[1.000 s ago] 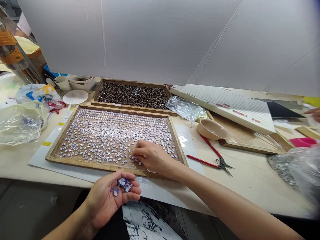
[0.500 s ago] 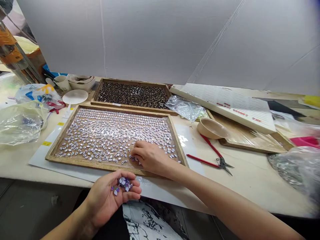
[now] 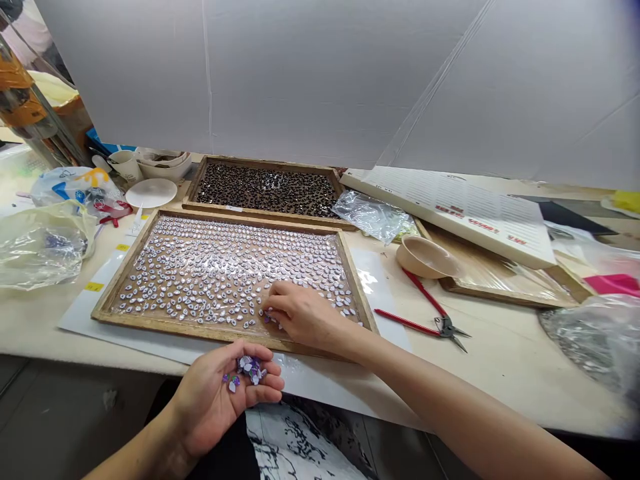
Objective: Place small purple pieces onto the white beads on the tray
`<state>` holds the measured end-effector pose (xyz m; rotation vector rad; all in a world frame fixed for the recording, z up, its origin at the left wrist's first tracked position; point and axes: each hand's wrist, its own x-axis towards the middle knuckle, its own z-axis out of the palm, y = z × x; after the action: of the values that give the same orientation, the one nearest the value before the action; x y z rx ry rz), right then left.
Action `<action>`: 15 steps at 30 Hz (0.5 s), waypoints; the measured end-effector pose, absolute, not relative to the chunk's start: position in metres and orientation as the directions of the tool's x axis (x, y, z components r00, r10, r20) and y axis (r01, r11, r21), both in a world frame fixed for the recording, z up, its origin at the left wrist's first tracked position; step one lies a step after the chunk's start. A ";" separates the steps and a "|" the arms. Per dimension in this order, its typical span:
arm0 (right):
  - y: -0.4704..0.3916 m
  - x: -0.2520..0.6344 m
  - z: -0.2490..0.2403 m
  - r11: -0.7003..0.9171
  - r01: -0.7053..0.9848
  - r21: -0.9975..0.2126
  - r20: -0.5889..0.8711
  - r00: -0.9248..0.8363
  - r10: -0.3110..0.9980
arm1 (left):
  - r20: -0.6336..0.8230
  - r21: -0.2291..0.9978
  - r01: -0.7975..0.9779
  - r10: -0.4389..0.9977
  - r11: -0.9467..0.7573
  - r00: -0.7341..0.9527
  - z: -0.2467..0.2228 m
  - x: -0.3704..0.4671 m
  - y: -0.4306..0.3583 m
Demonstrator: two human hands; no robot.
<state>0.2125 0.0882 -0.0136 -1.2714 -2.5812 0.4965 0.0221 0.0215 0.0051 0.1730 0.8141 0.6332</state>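
Note:
My left hand (image 3: 220, 393) is palm up and cupped in front of the near tray's edge, with a small heap of leaf-shaped purple and white pieces (image 3: 250, 370) lying in it. Over the near right part of the wooden-framed tray (image 3: 165, 325), my right hand (image 3: 300, 313) has its thumb and fingers pinched together low at the surface. A few purple and white pieces (image 3: 270, 319) show by its fingertips; what the pinch holds is hidden. Many small pale leaf-shaped pieces (image 3: 200, 267) cover the tray, in neat rows toward the back and more scattered in front.
Behind stands a second tray (image 3: 190, 200) of dark beads. To the right are a beige bowl (image 3: 427, 259), red-handled pliers (image 3: 443, 325), a white box (image 3: 475, 210) and a plastic bag (image 3: 595, 340). Plastic bags (image 3: 45, 247) and a white plate (image 3: 151, 193) are on the left.
Almost nothing differs. The whole view has shifted very slightly; both hands keep the same place and pose relative to the tray.

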 end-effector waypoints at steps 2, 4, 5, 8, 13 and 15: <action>0.089 0.210 -0.013 0.554 0.734 -0.394 0.030 -0.592 0.805 | -0.627 0.379 -0.458 0.587 0.804 0.512 0.005 0.022 0.021; 0.089 0.209 -0.012 0.533 0.748 -0.395 0.008 -0.577 0.817 | -0.627 0.379 -0.456 0.586 0.805 0.514 0.005 0.022 0.021; 0.090 0.209 -0.012 0.523 0.754 -0.398 0.001 -0.570 0.822 | -0.626 0.379 -0.454 0.585 0.806 0.516 0.005 0.022 0.021; 0.091 0.209 -0.013 0.492 0.754 -0.435 -0.016 -0.553 0.833 | -0.625 0.383 -0.450 0.585 0.807 0.517 0.005 0.022 0.021; 0.093 0.210 -0.015 0.439 0.719 -0.539 -0.014 -0.529 0.849 | -0.623 0.381 -0.456 0.588 0.804 0.516 0.004 0.022 0.020; 0.094 0.211 -0.015 0.419 0.706 -0.571 -0.020 -0.522 0.853 | -0.625 0.373 -0.464 0.587 0.804 0.514 0.004 0.022 0.020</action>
<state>0.2108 0.0944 -0.0152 -1.3569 -2.4030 0.7679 0.0220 0.0197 0.0041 0.1661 0.8135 0.6347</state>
